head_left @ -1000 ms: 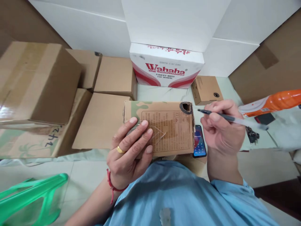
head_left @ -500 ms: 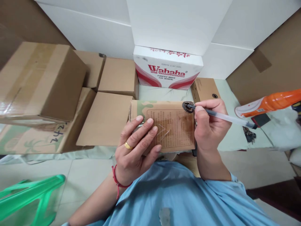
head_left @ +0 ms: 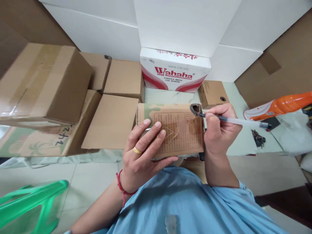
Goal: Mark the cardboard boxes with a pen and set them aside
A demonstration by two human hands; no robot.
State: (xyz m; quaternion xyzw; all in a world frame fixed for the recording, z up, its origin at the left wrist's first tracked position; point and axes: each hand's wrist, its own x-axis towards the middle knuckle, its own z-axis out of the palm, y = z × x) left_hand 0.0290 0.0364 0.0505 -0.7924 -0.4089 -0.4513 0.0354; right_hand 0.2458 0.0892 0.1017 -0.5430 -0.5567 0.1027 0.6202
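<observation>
A small brown cardboard box (head_left: 180, 130) with green print and fine text on top is in front of my body. Near its far right corner is a hole with a thick black rim (head_left: 194, 109). My left hand (head_left: 143, 156), with a gold ring and a red wrist cord, lies flat across the left part of the box, fingers stretched out. Between the fingers and thumb of my right hand (head_left: 219, 130) is a clear-barrelled pen (head_left: 231, 120). Its dark tip meets the lower edge of the black rim. Clear tape shines on the box top.
Cardboard boxes (head_left: 109, 122) fill the left of the table. A white Wahaha carton (head_left: 174, 73) stands at the back, with a small brown box (head_left: 213, 92) beside it. Rightward are an orange bottle (head_left: 280, 105) and keys (head_left: 258, 138). A green stool (head_left: 34, 201) is lower left.
The pen tip has moved from inside the black-rimmed hole down to its lower edge. My right hand shifted slightly right. My left thumb now extends further right along the box's near side.
</observation>
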